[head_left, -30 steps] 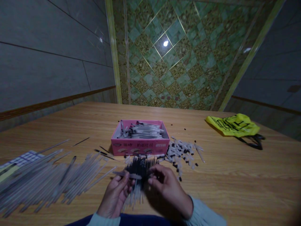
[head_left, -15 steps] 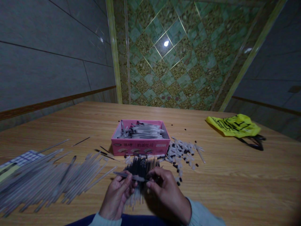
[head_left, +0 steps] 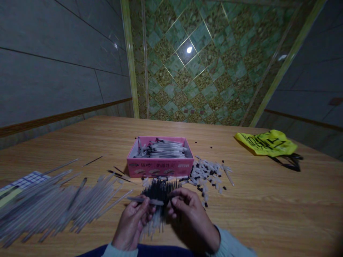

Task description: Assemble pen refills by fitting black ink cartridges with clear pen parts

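Left hand (head_left: 131,222) fingers pinch one pen (head_left: 156,202) — right hand (head_left: 191,212) fingers curled, grip unclear — one pink box (head_left: 160,168) at twelve o'clock.

Slim grey pen (head_left: 156,202), nearly level

The right hand (head_left: 191,212)'s fingers (head_left: 184,193) were slightly blurred; whether they pinched anything could not be told. The left hand (head_left: 134,217) covered the middle of a thin tube (head_left: 155,202), and both hands partly hid the dark-tipped rods (head_left: 160,187) beneath. The left edge cut off the clear tubes (head_left: 53,205) and checked item (head_left: 34,178). Black specks (head_left: 211,147) on the desk (head_left: 268,207) were too small to identify.
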### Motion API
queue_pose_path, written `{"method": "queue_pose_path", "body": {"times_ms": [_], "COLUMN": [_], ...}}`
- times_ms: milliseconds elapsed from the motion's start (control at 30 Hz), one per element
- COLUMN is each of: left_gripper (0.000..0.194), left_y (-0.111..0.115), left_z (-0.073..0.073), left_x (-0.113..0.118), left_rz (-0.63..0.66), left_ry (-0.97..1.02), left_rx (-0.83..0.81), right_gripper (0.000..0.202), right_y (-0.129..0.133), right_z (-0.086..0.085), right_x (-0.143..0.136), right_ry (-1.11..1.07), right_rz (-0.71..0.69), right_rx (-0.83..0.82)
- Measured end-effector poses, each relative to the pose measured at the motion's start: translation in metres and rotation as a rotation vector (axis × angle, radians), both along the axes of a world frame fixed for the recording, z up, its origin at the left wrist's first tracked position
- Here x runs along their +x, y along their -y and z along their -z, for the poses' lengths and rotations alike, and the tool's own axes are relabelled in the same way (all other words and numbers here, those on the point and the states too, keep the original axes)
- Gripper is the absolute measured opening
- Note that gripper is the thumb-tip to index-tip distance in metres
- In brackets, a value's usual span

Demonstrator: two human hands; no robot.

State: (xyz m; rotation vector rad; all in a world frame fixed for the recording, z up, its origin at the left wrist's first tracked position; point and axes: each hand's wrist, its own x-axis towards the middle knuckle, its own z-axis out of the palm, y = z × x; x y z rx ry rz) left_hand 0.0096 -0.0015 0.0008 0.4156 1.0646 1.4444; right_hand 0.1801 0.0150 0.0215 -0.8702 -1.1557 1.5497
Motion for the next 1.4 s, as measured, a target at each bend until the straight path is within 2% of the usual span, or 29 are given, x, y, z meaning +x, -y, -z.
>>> {"method": "queue_pose_path", "body": {"times_ms": [100,400,533,767,1133,1400], "left_gripper": [0.029,0.023,0.025,0.035,0.047,0.045], "left_y": [0.000,0.001,0.001,-0.001,0.002,0.003], "left_z": [0.000,-0.002,-0.001,0.005,-0.003,-0.006], "left_x": [-0.002,-0.002,-0.001,-0.003,0.000,0.003], "left_rz": [0.017,0.034,0.027,0.051,0.046,0.059], "left_ry": [0.011,-0.012,-0.022,-0.023,-0.045,-0.141], "left_rx": [0.004,-0.008,-0.005,0.001,-0.009,0.024], "right_gripper": [0.033,0.035,0.033,0.015,0.008,0.006], "right_y": [0.000,0.004,0.005,0.006,0.008,0.008], "right_z": [0.005,0.016,0.015,0.006,0.007,0.011], "right_x": [-0.003,-0.010,-0.011,-0.007,-0.009,-0.007], "right_ry": [-0.171,-0.181,-0.111,0.220,0.301,0.369], "right_rz": [-0.047,0.014,0.005,0.077,0.103,0.108], "right_rx": [-0.126,-0.090,-0.025,0.116,0.200,0.196]}}
